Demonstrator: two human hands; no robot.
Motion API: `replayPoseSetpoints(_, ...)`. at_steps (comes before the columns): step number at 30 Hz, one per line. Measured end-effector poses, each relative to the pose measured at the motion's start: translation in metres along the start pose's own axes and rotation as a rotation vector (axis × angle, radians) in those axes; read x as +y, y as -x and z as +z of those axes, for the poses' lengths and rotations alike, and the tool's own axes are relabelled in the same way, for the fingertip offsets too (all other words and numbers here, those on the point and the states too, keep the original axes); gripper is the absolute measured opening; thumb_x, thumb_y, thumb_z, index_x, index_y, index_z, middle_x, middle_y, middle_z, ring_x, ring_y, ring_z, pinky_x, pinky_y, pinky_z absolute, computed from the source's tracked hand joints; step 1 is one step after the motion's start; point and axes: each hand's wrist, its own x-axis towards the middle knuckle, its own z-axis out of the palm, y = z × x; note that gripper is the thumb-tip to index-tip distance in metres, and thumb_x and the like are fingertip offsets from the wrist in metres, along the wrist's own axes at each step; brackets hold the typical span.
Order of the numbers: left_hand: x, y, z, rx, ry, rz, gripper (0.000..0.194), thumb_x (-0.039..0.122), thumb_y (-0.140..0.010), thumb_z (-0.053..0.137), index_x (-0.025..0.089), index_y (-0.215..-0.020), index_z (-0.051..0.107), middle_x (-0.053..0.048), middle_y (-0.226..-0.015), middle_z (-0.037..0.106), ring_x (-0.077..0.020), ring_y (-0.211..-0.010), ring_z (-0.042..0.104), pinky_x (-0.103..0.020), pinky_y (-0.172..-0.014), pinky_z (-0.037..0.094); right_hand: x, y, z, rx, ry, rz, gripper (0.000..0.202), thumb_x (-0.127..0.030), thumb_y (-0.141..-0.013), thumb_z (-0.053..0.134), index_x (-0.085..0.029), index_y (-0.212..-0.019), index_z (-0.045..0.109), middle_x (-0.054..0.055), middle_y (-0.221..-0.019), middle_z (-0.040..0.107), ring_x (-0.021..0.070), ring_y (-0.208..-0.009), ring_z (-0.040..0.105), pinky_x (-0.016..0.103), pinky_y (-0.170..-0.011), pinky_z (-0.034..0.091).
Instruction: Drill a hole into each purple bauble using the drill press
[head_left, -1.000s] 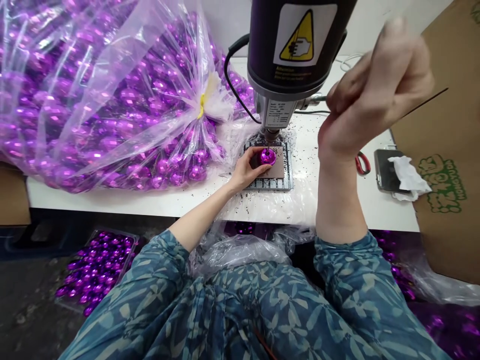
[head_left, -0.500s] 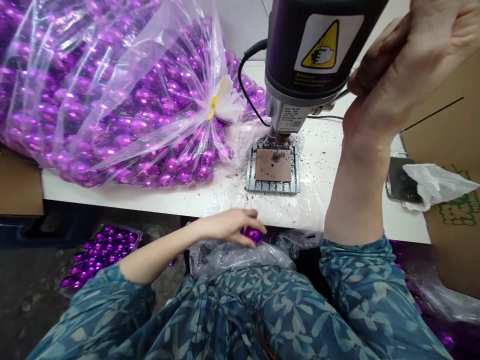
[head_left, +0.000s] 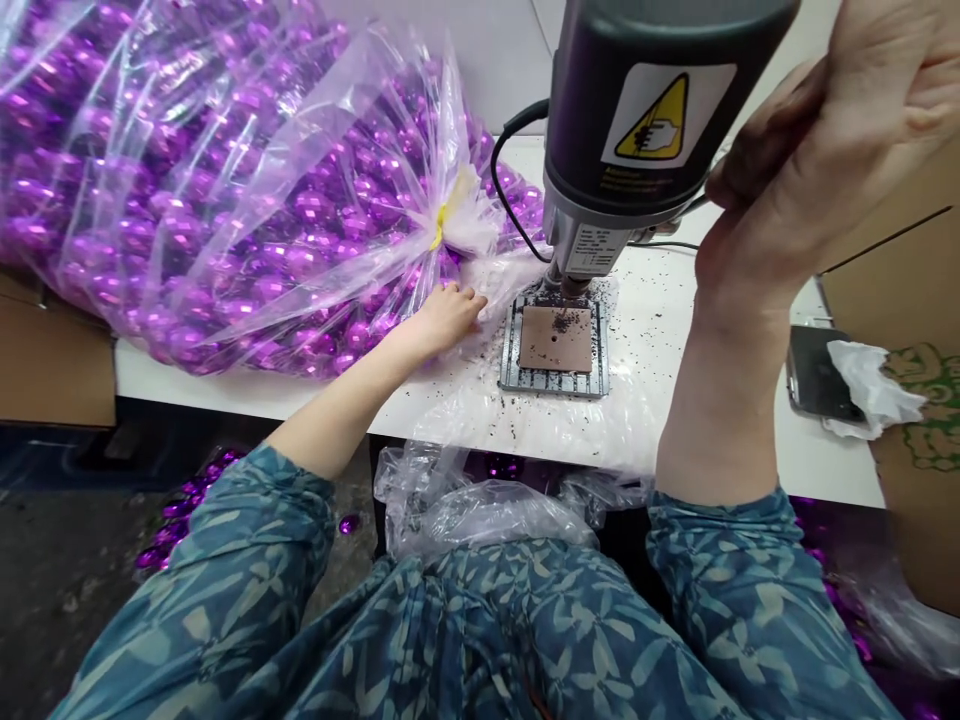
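Note:
My left hand (head_left: 450,314) reaches over the table beside the knotted neck of a clear bag (head_left: 307,215) full of shiny purple faceted balls. Its fingers are slightly bent and apart, and nothing shows in them. High on the right, my right hand (head_left: 832,140) is wrapped round a lever handle, mostly hidden by the fingers, on the side of a small bench drill press (head_left: 645,110). Under the drill head lies a brown square board (head_left: 551,345) with a small hole, set on a slotted metal base (head_left: 555,385). Dark shavings are scattered over the board and around the base.
Clear plastic (head_left: 510,515) is spread across my lap, with purple balls (head_left: 504,465) at the table edge. More purple balls (head_left: 180,510) lie at lower left. On the right are a phone (head_left: 817,370), crumpled tissue (head_left: 874,385) and a cardboard box (head_left: 892,280).
My left hand has let go of a purple ball above my lap and moved up to the bag's knotted neck. The right hand keeps its hold on the handle.

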Motion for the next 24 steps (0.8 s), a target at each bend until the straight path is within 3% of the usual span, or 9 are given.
replayPoseSetpoints(3,-0.012,0.005,0.008,0.13,0.048,0.004,0.024,0.031,-0.083,0.092,0.023,-0.101,0.079,-0.006,-0.08,0.073,-0.0444,-0.115,0.072,-0.081,-0.124,0.033,0.002,0.0,0.0,-0.012,0.004,-0.016,0.051,-0.013,-0.108,0.04,-0.026,-0.06,0.026,-0.008,-0.043,0.022,0.0024,-0.035,0.023,0.026,-0.039,0.01)
replayPoseSetpoints(6,-0.01,0.013,0.02,0.177,0.107,-0.001,0.014,0.027,-0.091,0.08,0.024,-0.104,0.081,-0.005,-0.069,0.066,-0.044,-0.109,0.073,-0.083,-0.125,0.029,0.003,0.0,0.0,-0.007,-0.045,-0.035,0.05,-0.012,-0.107,0.042,-0.025,-0.06,0.031,-0.008,-0.045,0.024,0.0025,-0.036,0.026,0.026,-0.04,0.012)
replayPoseSetpoints(10,-0.004,0.02,0.027,0.094,0.158,0.044,0.044,0.038,-0.083,0.087,0.031,-0.126,0.08,-0.007,-0.082,0.076,-0.0444,-0.117,0.07,-0.076,-0.121,0.041,0.003,0.001,0.001,0.028,-0.084,-0.037,0.048,-0.011,-0.106,0.044,-0.025,-0.061,0.038,-0.008,-0.044,0.024,0.0032,-0.035,0.026,0.027,-0.04,0.009)
replayPoseSetpoints(13,-0.013,0.022,0.013,0.008,0.283,0.058,0.062,0.041,-0.08,0.089,0.029,-0.139,0.075,-0.007,-0.093,0.081,-0.037,-0.104,0.073,-0.063,-0.114,0.053,0.003,0.001,0.002,0.023,-0.07,-0.037,0.047,-0.009,-0.105,0.045,-0.025,-0.06,0.04,-0.008,-0.044,0.026,0.0034,-0.036,0.029,0.026,-0.041,0.013)
replayPoseSetpoints(16,-0.018,0.013,-0.008,-0.018,0.381,0.029,0.054,0.032,-0.09,0.075,0.023,-0.143,0.07,-0.011,-0.11,0.081,-0.0301,-0.097,0.074,-0.05,-0.106,0.06,0.007,-0.001,0.002,0.047,-0.112,-0.057,0.045,-0.017,-0.101,0.057,-0.023,-0.059,0.044,-0.008,-0.043,0.025,0.0046,-0.035,0.029,0.028,-0.04,0.013)
replayPoseSetpoints(18,-0.011,0.002,-0.015,0.074,0.347,-0.063,0.045,0.026,-0.099,0.061,0.017,-0.142,0.068,-0.014,-0.121,0.078,-0.0309,-0.107,0.075,-0.05,-0.108,0.06,0.009,-0.004,0.002,0.052,-0.141,-0.071,0.038,-0.04,-0.082,0.073,-0.021,-0.059,0.049,-0.009,-0.042,0.024,0.0049,-0.034,0.028,0.029,-0.039,0.013)
replayPoseSetpoints(20,0.003,-0.01,-0.013,0.079,0.231,-0.151,0.044,0.022,-0.1,0.059,0.016,-0.143,0.066,-0.017,-0.133,0.073,-0.0354,-0.122,0.072,-0.054,-0.113,0.058,0.012,-0.006,0.001,0.05,-0.14,-0.076,0.042,-0.056,-0.055,0.074,-0.02,-0.06,0.053,-0.01,-0.042,0.025,0.0048,-0.034,0.029,0.031,-0.037,0.014)
replayPoseSetpoints(22,0.016,-0.019,-0.007,-0.035,0.095,-0.187,0.046,0.016,-0.094,0.066,0.017,-0.14,0.069,-0.02,-0.142,0.067,-0.042,-0.134,0.066,-0.06,-0.116,0.055,0.012,-0.007,-0.001,0.046,-0.111,-0.077,0.046,-0.061,-0.047,0.071,-0.02,-0.058,0.054,-0.01,-0.041,0.024,0.0043,-0.034,0.031,0.031,-0.037,0.015)
replayPoseSetpoints(24,0.023,-0.024,0.0,-0.073,0.051,-0.181,0.045,0.009,-0.089,0.07,0.017,-0.133,0.072,-0.023,-0.147,0.063,-0.0455,-0.138,0.063,-0.063,-0.117,0.054,0.011,-0.006,-0.002,0.035,-0.087,-0.082,0.048,-0.063,-0.049,0.071,-0.021,-0.057,0.051,-0.01,-0.041,0.024,0.0037,-0.034,0.031,0.03,-0.037,0.016)
